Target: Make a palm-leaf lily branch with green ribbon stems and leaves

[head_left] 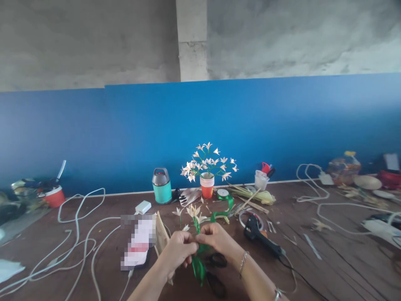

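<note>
In the head view, my left hand [181, 250] and my right hand [217, 238] meet fingertip to fingertip, both pinched closed. Between them rises the green stem of a flower spray [194, 214] with several pale, pointed petals. Green ribbon [198, 269] hangs below my fingers. The exact grip on stem and ribbon is partly hidden by the fingers. Black-handled scissors [218, 260] lie under my right wrist. Just left of my left hand stands a tan, flat piece [162, 232]. A ribbon spool [223, 193] sits farther back.
A red-and-white cup [207, 187] holds finished-looking flowers at the back, beside a teal canister [162, 187]. To the right lies a black glue gun [261, 238] with its cord. A phone [139, 242] and white cables [78, 221] occupy the left. Dried stalks [253, 194] lie near the wall.
</note>
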`<state>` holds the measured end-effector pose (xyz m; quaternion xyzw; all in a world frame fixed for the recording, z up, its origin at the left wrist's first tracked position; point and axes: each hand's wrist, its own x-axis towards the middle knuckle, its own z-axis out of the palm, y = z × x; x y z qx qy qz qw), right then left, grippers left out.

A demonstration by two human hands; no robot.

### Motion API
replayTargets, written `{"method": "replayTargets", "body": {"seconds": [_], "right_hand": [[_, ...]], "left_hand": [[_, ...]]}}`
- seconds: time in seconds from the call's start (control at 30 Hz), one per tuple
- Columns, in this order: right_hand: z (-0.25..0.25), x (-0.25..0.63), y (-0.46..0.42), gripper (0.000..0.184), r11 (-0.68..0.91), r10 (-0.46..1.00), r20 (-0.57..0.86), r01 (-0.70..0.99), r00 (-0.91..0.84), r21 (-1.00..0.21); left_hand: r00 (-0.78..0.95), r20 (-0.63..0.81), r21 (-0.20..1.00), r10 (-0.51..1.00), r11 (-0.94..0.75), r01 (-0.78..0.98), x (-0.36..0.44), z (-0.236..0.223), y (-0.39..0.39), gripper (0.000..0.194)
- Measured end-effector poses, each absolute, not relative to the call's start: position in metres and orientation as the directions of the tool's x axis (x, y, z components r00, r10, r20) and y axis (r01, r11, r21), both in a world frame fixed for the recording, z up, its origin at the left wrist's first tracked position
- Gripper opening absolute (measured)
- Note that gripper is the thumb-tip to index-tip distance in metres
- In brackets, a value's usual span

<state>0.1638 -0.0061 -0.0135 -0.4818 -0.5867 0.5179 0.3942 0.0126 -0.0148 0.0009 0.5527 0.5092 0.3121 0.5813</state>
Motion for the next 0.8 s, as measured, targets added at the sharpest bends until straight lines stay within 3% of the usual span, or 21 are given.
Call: {"method": "replayTargets", "body": {"seconds": [0.27, 0.5, 0.7, 0.8], "right_hand": [[-0.0138, 0.1658, -0.005, 0.025, -0.004, 0.981, -0.049, 0.235, -0.187, -0.972], [-0.0135, 0.1657, -0.0047, 0.027, -0.017, 0.983, -0.053, 0.204, -0.176, -0.979], [-0.0127, 0.1637, -0.0087, 0.035, -0.058, 0.973, -0.071, 0.064, -0.222, -0.996], [-0.0091, 0.1618, -0.0137, 0.036, -0.093, 0.944, -0.056, -0.101, -0.325, -0.991]], "left_hand": [[0.244, -0.256, 0.96, 0.935, 0.215, 0.18, 0.0177, -0.007, -0.0166, 0.013], [0.278, -0.255, 0.965, 0.926, 0.227, 0.129, 0.0177, -0.0055, -0.0179, 0.018], [0.317, -0.243, 0.97, 0.917, 0.238, 0.055, 0.0166, -0.0034, -0.0159, 0.016], [0.397, -0.225, 0.96, 0.89, 0.272, -0.065, 0.015, -0.001, -0.0154, 0.015]]}}
